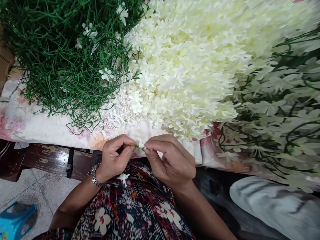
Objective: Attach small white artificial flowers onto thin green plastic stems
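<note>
I see my left hand (113, 156) pinching a green stem (137, 146) while right hand (172, 160) fingers (150, 145) pinch a white blossom (141, 144) onto its tip, likely needing a firm seating push, the flower heap (185, 66) just beyond.

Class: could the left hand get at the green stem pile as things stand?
Probably yes. The left hand pinches a small flower, but nothing lies between it and the green stems beyond it.

Flower piece (141, 145) mostly hidden between fingertips
</note>
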A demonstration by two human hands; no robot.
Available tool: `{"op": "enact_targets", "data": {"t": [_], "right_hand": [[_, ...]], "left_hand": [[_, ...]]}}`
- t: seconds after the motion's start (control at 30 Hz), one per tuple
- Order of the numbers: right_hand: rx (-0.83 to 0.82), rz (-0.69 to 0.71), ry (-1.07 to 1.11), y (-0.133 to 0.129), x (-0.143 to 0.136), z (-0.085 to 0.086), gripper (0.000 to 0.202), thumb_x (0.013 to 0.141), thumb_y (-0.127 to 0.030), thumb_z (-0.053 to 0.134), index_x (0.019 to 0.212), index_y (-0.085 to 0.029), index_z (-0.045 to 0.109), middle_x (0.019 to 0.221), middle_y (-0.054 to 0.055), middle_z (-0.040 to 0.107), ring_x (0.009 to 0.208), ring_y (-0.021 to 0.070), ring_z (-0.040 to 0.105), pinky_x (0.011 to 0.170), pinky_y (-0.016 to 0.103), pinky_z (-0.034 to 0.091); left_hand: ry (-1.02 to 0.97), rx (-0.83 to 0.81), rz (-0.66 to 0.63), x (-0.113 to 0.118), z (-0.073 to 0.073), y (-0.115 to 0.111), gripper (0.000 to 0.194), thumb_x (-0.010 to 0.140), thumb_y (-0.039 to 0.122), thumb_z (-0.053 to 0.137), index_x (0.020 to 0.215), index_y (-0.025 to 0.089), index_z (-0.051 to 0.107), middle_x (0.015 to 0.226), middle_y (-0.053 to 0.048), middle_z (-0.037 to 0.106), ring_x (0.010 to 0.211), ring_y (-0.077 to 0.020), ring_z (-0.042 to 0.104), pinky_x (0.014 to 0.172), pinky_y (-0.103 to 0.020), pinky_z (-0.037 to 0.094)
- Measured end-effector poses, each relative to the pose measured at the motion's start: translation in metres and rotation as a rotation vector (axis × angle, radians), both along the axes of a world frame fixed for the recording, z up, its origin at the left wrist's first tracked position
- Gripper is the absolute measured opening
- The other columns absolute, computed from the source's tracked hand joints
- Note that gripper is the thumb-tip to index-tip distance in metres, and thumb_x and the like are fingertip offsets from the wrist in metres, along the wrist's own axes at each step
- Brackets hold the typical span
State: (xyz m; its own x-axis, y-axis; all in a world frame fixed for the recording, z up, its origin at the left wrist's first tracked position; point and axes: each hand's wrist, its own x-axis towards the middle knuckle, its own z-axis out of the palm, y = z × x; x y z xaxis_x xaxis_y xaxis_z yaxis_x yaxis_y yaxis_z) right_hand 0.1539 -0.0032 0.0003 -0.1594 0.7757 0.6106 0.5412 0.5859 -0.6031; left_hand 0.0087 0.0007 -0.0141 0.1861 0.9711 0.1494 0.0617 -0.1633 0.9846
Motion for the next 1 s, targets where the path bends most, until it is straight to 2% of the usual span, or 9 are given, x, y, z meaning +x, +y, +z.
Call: {"op": "enact_targets", "data": {"t": [0.13, 0.37, 0.6, 0.83, 1.0], "right_hand": [[0.085, -0.057, -0.079, -0.0025, -0.0016, -0.0037, 0.021, 0.068, -0.006, 0.057, 0.087, -0.016, 0.054, 0.075, 0.003, 0.057, 0.069, 0.0113, 0.054, 0.058, 0.024, 0.047], [0.089, -0.070, -0.091, -0.0042, -0.0040, -0.0097, 0.026, 0.067, -0.006, 0.058, 0.089, -0.018, 0.054, 0.075, 0.003, 0.057, 0.070, 0.0126, 0.054, 0.058, 0.025, 0.048], [-0.014, 0.006, -0.010, -0.0037, -0.0019, -0.0067, 0.025, 0.066, -0.003, 0.057, 0.087, -0.017, 0.055, 0.075, 0.003, 0.055, 0.069, 0.0112, 0.053, 0.057, 0.024, 0.047], [-0.069, 0.003, 0.009, -0.0048, -0.0031, -0.0067, 0.024, 0.068, -0.003, 0.055, 0.087, -0.018, 0.055, 0.075, 0.002, 0.055, 0.067, 0.0109, 0.053, 0.056, 0.024, 0.046], [-0.096, -0.002, 0.041, -0.0060, -0.0033, -0.0093, 0.022, 0.069, -0.003, 0.054, 0.086, -0.018, 0.056, 0.074, 0.002, 0.057, 0.067, 0.0112, 0.054, 0.056, 0.024, 0.046]], "left_hand": [[-0.011, -0.025, 0.016, 0.0003, -0.0006, -0.0010, 0.006, 0.076, 0.016, 0.050, 0.073, 0.015, 0.055, 0.061, 0.001, 0.049, 0.055, -0.0082, 0.047, 0.051, -0.020, 0.038], [0.019, -0.011, 0.031, 0.0016, -0.0006, -0.0007, 0.007, 0.076, 0.016, 0.049, 0.073, 0.014, 0.055, 0.062, 0.000, 0.050, 0.055, -0.0084, 0.046, 0.050, -0.020, 0.038], [0.046, 0.031, 0.013, 0.0017, -0.0012, -0.0004, 0.007, 0.076, 0.012, 0.048, 0.075, 0.015, 0.054, 0.063, 0.001, 0.050, 0.056, -0.0076, 0.047, 0.052, -0.019, 0.038], [0.075, 0.114, 0.015, 0.0021, -0.0027, 0.0003, 0.009, 0.074, 0.008, 0.048, 0.074, 0.014, 0.054, 0.062, 0.001, 0.049, 0.056, -0.0069, 0.045, 0.053, -0.020, 0.037], [0.100, 0.108, 0.011, 0.0028, -0.0038, 0.0003, 0.009, 0.075, 0.008, 0.047, 0.075, 0.014, 0.054, 0.063, 0.001, 0.050, 0.056, -0.0075, 0.046, 0.053, -0.020, 0.037]]}}
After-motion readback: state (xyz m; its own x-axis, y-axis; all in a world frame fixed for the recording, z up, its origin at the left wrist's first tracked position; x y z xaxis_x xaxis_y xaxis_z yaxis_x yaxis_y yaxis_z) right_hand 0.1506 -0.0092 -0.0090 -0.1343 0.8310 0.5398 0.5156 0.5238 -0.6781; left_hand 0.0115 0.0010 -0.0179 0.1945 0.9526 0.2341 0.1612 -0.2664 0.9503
